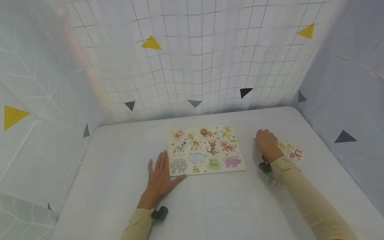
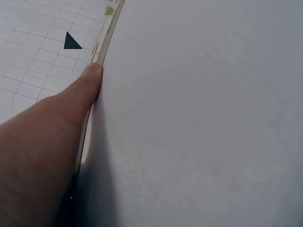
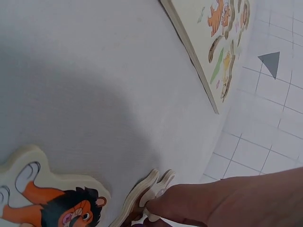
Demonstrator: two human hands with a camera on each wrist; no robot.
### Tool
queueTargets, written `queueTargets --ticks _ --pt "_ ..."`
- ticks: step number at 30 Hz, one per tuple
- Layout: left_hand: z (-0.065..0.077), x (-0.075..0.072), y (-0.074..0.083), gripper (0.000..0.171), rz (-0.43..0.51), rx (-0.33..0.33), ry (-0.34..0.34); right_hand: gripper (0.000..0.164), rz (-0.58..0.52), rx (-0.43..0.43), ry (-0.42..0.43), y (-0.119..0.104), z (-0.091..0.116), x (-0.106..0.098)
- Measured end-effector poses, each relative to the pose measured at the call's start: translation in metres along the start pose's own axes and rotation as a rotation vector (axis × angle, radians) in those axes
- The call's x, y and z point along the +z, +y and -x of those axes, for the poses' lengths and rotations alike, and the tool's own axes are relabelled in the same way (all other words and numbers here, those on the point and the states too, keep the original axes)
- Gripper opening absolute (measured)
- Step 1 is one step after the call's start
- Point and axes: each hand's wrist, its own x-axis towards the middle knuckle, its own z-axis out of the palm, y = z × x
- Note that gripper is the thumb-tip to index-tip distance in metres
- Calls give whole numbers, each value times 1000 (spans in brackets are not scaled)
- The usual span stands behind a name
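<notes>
Puzzle piece (image 3: 136,194) pinched between thumb and fingers of my right hand (image 1: 267,145), down at the right of the bench (image 1: 213,209)! Which animal, I can't tell; only its slim forked end shows. Over on the left, my left hand (image 1: 160,178) lies with fingers straight along the animal board (image 1: 237,154), thumb touching its near edge. That piece looks like wood: light, stiff, perhaps a little slick on the printed face, so I'd favour the cut edges and spare those thin prongs, likely the fragile spot. Just beside it, a lion piece (image 3: 71,203); more loose pieces (image 1: 295,153) lie by my right wrist. Farther out, a gridded backdrop (image 1: 189,76) with triangles. Brands, labels, lettering? None that I can read.
</notes>
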Motion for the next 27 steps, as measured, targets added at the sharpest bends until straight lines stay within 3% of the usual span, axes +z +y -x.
queueTargets --ticks 5,13,19,27 --pt "-1 3 -2 110 -5 5 2 19 17 -8 7 -2 0 -1" --pt "-1 2 -2 110 -15 4 -7 16 10 -34 88 -14 3 -8" --pt "-2 1 -2 110 -36 -1 -22 24 26 -24 104 -30 4 -14" --pt "-1 1 0 110 -21 -10 -19 16 -34 -181 226 -54 7 -13"
